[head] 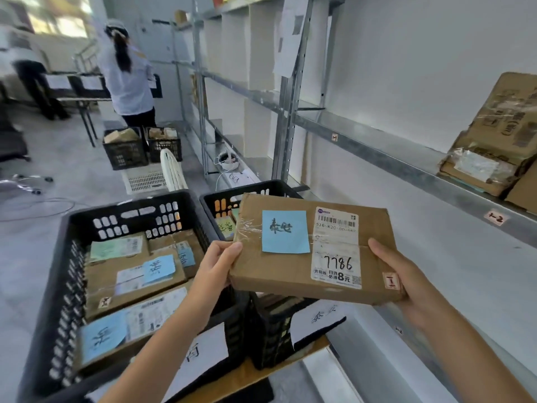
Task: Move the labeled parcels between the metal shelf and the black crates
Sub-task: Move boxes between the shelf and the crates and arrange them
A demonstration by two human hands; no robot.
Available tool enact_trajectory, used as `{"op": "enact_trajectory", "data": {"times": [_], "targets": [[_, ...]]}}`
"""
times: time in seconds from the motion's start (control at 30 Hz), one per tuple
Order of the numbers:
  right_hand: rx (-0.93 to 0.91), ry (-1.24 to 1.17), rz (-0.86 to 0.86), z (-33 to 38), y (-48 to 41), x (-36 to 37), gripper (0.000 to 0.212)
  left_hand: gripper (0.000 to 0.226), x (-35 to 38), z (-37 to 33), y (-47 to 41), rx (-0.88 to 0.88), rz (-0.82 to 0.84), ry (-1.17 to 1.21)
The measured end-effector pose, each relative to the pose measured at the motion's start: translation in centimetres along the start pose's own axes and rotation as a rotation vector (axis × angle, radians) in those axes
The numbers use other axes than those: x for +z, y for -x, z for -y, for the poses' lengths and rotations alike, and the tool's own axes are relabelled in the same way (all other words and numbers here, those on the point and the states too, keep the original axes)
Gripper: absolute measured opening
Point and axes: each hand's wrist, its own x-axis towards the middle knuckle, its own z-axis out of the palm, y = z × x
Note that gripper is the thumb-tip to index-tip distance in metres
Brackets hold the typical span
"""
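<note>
1. My left hand (216,266) and right hand (401,274) each grip one end of a flat cardboard parcel (276,274), held level above the right black crate (261,190).
2. The left black crate (87,216) holds other labeled parcels (130,274).
3. The metal shelf (406,167) lines the white wall on my right. Another person (128,80) stands on the grey floor (72,170) beyond.
</note>
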Motion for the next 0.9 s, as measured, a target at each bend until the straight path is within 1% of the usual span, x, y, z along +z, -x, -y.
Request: {"op": "enact_trajectory", "data": {"times": [0.1, 0.13, 0.2, 0.3, 0.33, 0.37, 0.43, 0.47, 0.57, 0.7, 0.8, 0.9], "targets": [[0.005, 0.004, 0.053, 0.3, -2.7, 1.9, 0.052, 0.024, -1.9, -0.3, -0.7, 0.025, -0.047, 0.002], [0.011, 0.011, 0.071, 0.4, -3.7, 2.7, 0.051, 0.025, -2.6, -0.4, -0.9, 0.025, -0.069, 0.001], [0.023, 0.033, 0.097, 0.7, -5.7, 4.3, 0.049, 0.032, -4.0, -0.8, -1.4, 0.025, -0.108, -0.003], [0.05, 0.032, 0.13, 1.3, -8.7, 6.9, 0.052, 0.052, -6.2, -1.6, -2.4, 0.018, -0.156, -0.031], [0.056, 0.027, 0.144, 1.6, -9.6, 7.7, 0.052, 0.055, -6.9, -1.8, -2.9, 0.012, -0.173, -0.039], [0.06, 0.029, 0.154, 1.8, -10.5, 8.5, 0.053, 0.052, -7.6, -2.1, -3.5, 0.014, -0.188, -0.038], [0.057, 0.052, 0.152, 2.3, -12.3, 9.7, 0.058, 0.037, -8.6, -2.4, -4.8, 0.045, -0.211, -0.011], [0.052, 0.071, 0.138, 2.4, -13.2, 10.0, 0.061, 0.033, -9.0, -2.6, -5.6, 0.06, -0.223, 0.006], [0.034, 0.115, 0.089, 3.1, -15.9, 9.8, 0.061, 0.029, -9.7, -2.8, -7.8, 0.077, -0.24, 0.012], [0.013, 0.173, 0.036, 4.6, -19.4, 7.6, 0.056, 0.025, -9.6, -2.3, -9.9, 0.083, -0.199, -0.052], [0.006, 0.226, 0.005, 5.7, -22.0, 5.7, 0.061, 0.025, -9.2, -1.7, -11.0, 0.079, -0.186, -0.061], [0.035, 0.279, 0.01, 5.7, -23.9, 4.5, 0.065, 0.024, -8.6, -0.9, -11.7, 0.066, -0.172, -0.085]]}}
